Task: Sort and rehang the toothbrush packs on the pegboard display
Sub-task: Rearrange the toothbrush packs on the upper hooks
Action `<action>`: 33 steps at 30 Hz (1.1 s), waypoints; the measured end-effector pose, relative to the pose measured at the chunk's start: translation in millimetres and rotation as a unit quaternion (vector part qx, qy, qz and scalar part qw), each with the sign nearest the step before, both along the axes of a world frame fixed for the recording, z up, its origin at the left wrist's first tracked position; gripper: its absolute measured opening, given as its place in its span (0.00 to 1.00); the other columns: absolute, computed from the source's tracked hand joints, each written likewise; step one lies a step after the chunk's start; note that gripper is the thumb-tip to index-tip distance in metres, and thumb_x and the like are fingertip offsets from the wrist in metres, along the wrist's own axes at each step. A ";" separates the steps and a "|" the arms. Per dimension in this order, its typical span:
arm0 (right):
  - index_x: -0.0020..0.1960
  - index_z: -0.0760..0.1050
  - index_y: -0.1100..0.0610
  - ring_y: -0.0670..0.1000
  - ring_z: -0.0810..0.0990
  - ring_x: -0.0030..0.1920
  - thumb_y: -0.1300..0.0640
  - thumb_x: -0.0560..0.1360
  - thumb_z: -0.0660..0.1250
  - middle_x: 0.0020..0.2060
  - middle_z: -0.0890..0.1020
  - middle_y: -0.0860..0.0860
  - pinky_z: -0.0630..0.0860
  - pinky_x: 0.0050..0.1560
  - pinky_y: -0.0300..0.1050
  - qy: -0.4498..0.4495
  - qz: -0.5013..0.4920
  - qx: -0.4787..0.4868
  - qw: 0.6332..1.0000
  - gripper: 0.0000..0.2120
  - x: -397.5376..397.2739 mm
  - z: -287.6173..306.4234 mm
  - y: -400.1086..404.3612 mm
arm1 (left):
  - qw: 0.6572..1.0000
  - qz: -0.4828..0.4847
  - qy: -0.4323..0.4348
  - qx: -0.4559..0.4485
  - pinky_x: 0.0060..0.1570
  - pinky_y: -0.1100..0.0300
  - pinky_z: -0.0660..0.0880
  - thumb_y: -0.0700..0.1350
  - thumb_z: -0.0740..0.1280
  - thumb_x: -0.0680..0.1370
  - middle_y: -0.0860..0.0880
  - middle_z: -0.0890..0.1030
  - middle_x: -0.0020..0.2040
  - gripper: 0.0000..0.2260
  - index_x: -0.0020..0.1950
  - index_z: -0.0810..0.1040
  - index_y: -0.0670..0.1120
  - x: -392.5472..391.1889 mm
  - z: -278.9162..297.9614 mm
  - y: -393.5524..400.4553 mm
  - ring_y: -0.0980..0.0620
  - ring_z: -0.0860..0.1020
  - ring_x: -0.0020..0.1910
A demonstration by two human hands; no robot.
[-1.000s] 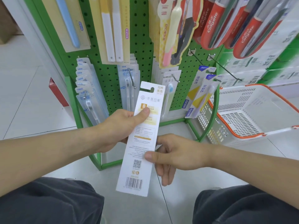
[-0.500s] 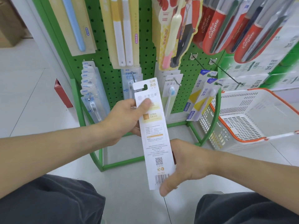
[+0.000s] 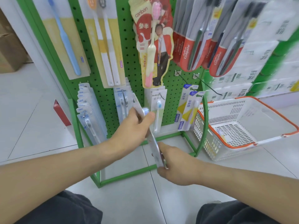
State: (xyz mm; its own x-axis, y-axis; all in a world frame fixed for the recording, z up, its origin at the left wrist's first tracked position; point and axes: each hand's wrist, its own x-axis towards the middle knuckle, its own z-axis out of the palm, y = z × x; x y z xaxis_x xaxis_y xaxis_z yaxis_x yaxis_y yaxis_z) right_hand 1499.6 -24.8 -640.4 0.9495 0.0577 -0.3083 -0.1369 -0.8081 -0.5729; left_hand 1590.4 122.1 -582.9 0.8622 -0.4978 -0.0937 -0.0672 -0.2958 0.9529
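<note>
A: The toothbrush pack [image 3: 154, 143] has turned edge-on since a second ago and moved up toward the pegboard's [image 3: 171, 101] lower edge.

B: It's light, stiff card, slick blister; hold the edges.

A: Left hand [image 3: 135, 125] pinches its top, right hand [image 3: 174, 165] grips the bottom.

Low on the green perforated metal pegboard [image 3: 105, 97], hanging rows crowd the reach: a fanned stack of clear blister toothbrush packs [image 3: 88, 109] far left, a second clear pack row [image 3: 123, 102], white-carded blue-bristle packs [image 3: 157, 110], then yellow-and-white carded packs [image 3: 188, 110]. Two bare black wire pegs [image 3: 208, 85] jut out at right, free room along them. The tall red-and-cream character toothbrush card [image 3: 152, 46] overhangs the middle. White plastic basket with orange rim [image 3: 242, 144] blocks the floor right of the green rack frame [image 3: 203, 126]; pale tiled floor [image 3: 32, 120] open at left.
</note>
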 end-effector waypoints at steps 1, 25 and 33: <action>0.65 0.69 0.54 0.50 0.79 0.57 0.53 0.74 0.75 0.59 0.78 0.48 0.78 0.59 0.48 0.002 -0.005 0.022 1.000 0.23 -0.8 6.6 1.3 | 1.000 -0.005 -0.005 0.011 0.61 0.38 0.77 0.68 0.63 0.70 0.42 0.80 0.58 0.28 0.58 0.73 0.48 -1.9 5.6 1.4 0.41 0.80 0.61; 0.57 0.71 0.50 0.59 0.79 0.40 0.30 0.72 0.69 0.42 0.81 0.59 0.79 0.43 0.58 -0.366 -0.106 0.177 0.907 0.27 59.3 120.9 65.1 | 0.895 0.081 -0.283 -0.336 0.46 0.61 0.81 0.45 0.72 0.76 0.54 0.87 0.51 0.15 0.62 0.79 0.48 28.2 149.7 70.0 0.53 0.86 0.48; 0.54 0.69 0.59 0.45 0.59 0.32 0.32 0.73 0.67 0.33 0.60 0.48 0.77 0.33 0.54 -0.358 -0.141 0.167 0.908 0.30 73.6 121.7 73.7 | 0.911 0.097 -0.304 -0.262 0.53 0.57 0.82 0.46 0.71 0.79 0.59 0.87 0.48 0.13 0.63 0.80 0.54 53.7 155.2 63.2 0.57 0.86 0.47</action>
State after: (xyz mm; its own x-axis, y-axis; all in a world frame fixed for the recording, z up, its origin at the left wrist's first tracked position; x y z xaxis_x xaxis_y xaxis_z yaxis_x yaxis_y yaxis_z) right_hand 1573.2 48.9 -518.6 0.8908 -0.2423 0.3843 0.1930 -0.5637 -0.8031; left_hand 1644.1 185.3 -427.8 0.7514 -0.1699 0.6376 -0.6252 0.1259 0.7703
